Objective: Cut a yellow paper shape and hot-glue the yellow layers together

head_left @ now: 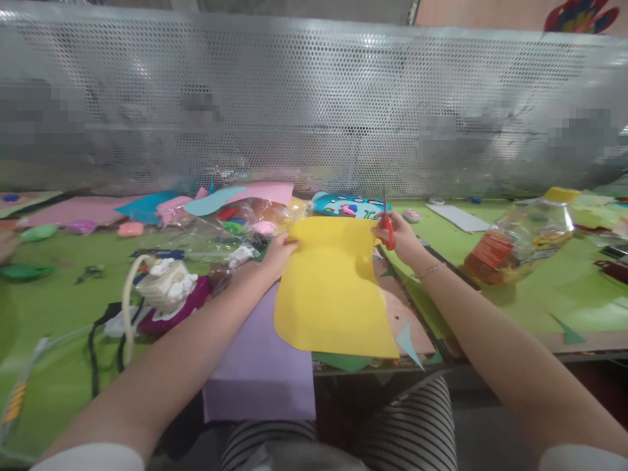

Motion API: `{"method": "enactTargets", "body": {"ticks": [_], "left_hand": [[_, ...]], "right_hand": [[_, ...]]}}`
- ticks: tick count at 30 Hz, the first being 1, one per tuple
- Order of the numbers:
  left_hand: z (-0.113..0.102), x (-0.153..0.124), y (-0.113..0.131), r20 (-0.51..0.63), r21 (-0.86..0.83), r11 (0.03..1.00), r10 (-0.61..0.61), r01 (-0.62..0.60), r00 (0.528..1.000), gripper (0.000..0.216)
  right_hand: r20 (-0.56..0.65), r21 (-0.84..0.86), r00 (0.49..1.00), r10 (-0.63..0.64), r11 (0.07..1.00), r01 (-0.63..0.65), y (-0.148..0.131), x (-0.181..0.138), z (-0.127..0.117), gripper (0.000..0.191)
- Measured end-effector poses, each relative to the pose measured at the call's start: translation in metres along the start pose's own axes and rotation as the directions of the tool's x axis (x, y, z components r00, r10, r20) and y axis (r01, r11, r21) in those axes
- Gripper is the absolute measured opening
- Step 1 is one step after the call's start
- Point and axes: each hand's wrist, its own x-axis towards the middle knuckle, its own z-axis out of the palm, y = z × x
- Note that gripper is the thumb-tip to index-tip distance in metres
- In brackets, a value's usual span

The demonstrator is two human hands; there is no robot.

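My left hand (279, 254) pinches the top left edge of a yellow paper sheet (333, 288) held up over the table's front edge. At the sheet's top right corner my right hand (398, 237) grips red-handled scissors (387, 226), blades pointing up and away. A lilac sheet (260, 366) lies under the yellow one and hangs over the edge toward my lap.
A green table (53, 294) carries pink and blue paper sheets (147, 208), clear plastic bags with coloured bits (235, 229), a small bag with a cream handle (161, 294), a decorated blue picture (348, 206) and a plastic bottle (520, 242). A perforated metal screen (314, 104) stands behind.
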Motion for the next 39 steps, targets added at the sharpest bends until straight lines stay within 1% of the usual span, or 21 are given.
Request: {"method": "enactTargets", "body": {"ticks": [3,6,9,12,17,20,24,28,33,39], "left_hand": [[-0.007,0.009,-0.004,-0.12,0.033,0.996,0.08,-0.077,0.989,0.022],[-0.012,0.014,-0.005,-0.188,0.039,0.991,0.135,-0.13,0.973,0.018],[-0.013,0.015,-0.004,-0.199,0.009,0.992,0.127,-0.128,0.972,0.018],[-0.012,0.014,-0.004,-0.193,-0.001,0.993,0.112,-0.114,0.975,0.019],[-0.011,0.013,-0.004,-0.186,-0.01,0.996,0.088,-0.092,0.979,0.021],[-0.009,0.011,-0.002,-0.183,-0.019,0.995,0.09,-0.095,0.979,0.02],[-0.004,0.006,0.004,-0.194,-0.044,0.995,0.079,-0.089,0.978,0.019],[-0.001,0.002,0.009,-0.198,-0.049,0.996,0.058,-0.069,0.979,0.019],[0.001,0.0,0.011,-0.186,-0.065,0.997,0.038,-0.051,0.982,0.018],[0.001,0.001,0.011,-0.206,-0.067,0.997,0.033,-0.048,0.978,0.017]], "right_hand": [[0.018,-0.073,0.999,0.033,0.997,-0.031,0.0,0.0,-0.002,0.046],[0.059,-0.2,0.997,0.051,0.979,-0.038,-0.001,-0.003,-0.005,0.042],[0.144,-0.303,0.985,0.096,0.952,-0.048,-0.002,-0.005,-0.005,0.043],[0.186,-0.358,0.974,0.133,0.932,-0.059,0.0,-0.006,-0.002,0.044],[0.224,-0.458,0.974,0.033,0.886,0.075,0.003,-0.004,0.0,0.043],[0.241,-0.439,0.97,0.033,0.895,0.078,0.003,-0.004,0.0,0.043],[0.254,-0.327,0.962,0.104,0.945,-0.016,0.001,-0.006,0.002,0.044],[0.255,-0.248,0.956,0.146,0.965,-0.081,0.002,-0.005,0.003,0.042],[0.272,-0.255,0.953,0.132,0.965,-0.061,0.007,-0.005,0.003,0.04],[0.261,-0.3,0.956,0.134,0.952,-0.052,0.002,-0.008,0.006,0.043]]}}
